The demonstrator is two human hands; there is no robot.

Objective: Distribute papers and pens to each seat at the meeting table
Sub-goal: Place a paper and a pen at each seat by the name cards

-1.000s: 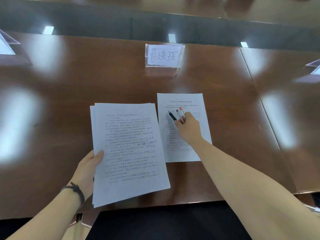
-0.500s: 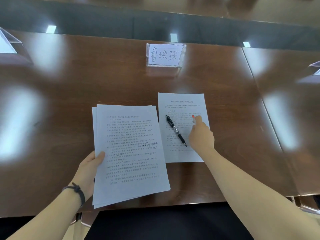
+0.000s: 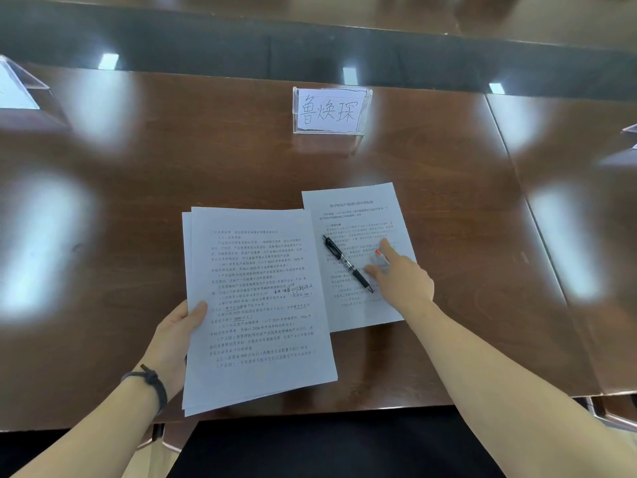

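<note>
A single printed sheet (image 3: pixel 362 215) lies flat on the brown table, in front of a clear name card stand (image 3: pixel 331 110). A black pen (image 3: pixel 346 263) lies slanted across this sheet. My right hand (image 3: pixel 403 276) hovers just right of the black pen and holds a red-tipped pen (image 3: pixel 382 257) between its fingers. My left hand (image 3: pixel 177 331) grips the left edge of a stack of printed papers (image 3: pixel 255 305), thumb on top, just left of the single sheet.
The glossy brown meeting table (image 3: pixel 172 160) stretches across the view, with a seam (image 3: pixel 527 201) to the right. Another clear name stand (image 3: pixel 17 88) sits at the far left, and a third (image 3: pixel 630 132) at the right edge. A dark chair seat (image 3: pixel 327 446) is below the table edge.
My right hand laid the black pen on the single sheet and drew back to its right, keeping the red-tipped pen. The paper stack in my left hand stayed put.
</note>
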